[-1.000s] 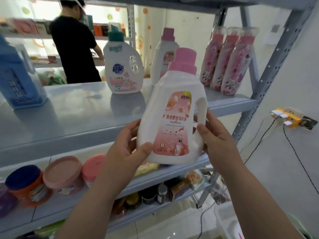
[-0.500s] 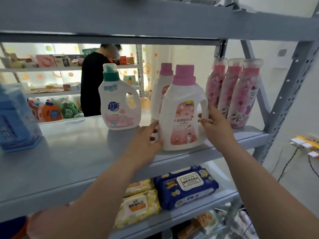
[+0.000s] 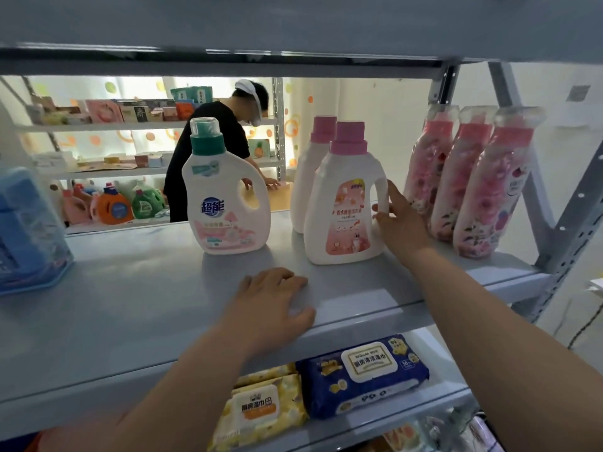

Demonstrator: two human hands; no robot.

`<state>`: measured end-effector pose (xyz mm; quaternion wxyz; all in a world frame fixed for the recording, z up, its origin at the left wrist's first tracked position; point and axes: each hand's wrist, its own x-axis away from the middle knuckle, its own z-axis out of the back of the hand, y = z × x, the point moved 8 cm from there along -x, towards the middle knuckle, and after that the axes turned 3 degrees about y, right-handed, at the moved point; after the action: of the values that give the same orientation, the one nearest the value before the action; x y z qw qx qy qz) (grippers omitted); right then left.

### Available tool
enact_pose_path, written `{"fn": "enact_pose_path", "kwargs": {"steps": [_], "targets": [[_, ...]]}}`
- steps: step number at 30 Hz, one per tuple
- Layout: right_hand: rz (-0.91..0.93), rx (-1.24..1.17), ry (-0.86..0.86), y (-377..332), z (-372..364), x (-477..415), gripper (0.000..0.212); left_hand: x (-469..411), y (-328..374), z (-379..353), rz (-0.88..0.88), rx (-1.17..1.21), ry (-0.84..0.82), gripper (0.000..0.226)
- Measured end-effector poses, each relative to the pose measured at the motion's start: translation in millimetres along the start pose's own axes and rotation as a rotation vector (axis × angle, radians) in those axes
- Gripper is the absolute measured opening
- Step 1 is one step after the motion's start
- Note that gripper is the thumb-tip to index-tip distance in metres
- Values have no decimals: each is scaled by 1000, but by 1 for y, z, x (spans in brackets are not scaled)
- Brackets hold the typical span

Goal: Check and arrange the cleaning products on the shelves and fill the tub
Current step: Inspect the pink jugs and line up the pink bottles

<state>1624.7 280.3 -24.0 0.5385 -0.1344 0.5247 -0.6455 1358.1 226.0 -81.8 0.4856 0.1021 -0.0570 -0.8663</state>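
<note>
The right grip (image 3: 402, 225), a bare hand, is spread apart: its fingers (image 3: 391, 192) lie nearly straight against the handle side of the pink-capped detergent bottle (image 3: 342, 207), touching it without curling round it. That bottle stands upright on the grey shelf (image 3: 130, 308), just to the inner side of this grip, its pink label facing the camera. Directly behind it, touching or nearly so, stands a second pink-capped bottle (image 3: 308, 177). On the outer side of the right grip, just beside the back of the hand, three pink floral bottles (image 3: 460, 181) stand in a close row, slightly tilted, near the shelf's end and its perforated grey upright (image 3: 574, 203).

The left grip (image 3: 272, 305) is also apart and holds nothing; it rests palm down on the shelf's front edge, fingers loosely bent, thumb along the lip. It sits nearer the camera than the detergent bottle and clear of it. Beyond this grip, a green-capped white bottle (image 3: 225, 197) stands upright, well apart from the pink-capped pair. Far out to the left, a blue container (image 3: 27, 230) sits on the same shelf.

Below the left grip, on the next shelf down, lie a yellow wipes pack (image 3: 261, 409) and a dark blue wipes pack (image 3: 365, 370), side by side. Past the shelving, a person in a black top (image 3: 208, 151) bends at another rack.
</note>
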Motion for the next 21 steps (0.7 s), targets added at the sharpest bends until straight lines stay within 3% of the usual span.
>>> {"fn": "enact_pose_path", "kwargs": {"steps": [5, 11, 17, 21], "targets": [[-4, 18, 16, 3, -3, -7, 70, -1, -1, 0, -5, 18, 9, 90], [-173, 186, -99, 25, 0, 22, 59, 1, 3, -1, -72, 20, -10, 84], [66, 678, -307, 14, 17, 98, 48, 10, 29, -6, -300, -79, 10, 86], [86, 730, -259, 26, 44, 123, 43, 4, 58, -17, -374, -145, -38, 91]]}}
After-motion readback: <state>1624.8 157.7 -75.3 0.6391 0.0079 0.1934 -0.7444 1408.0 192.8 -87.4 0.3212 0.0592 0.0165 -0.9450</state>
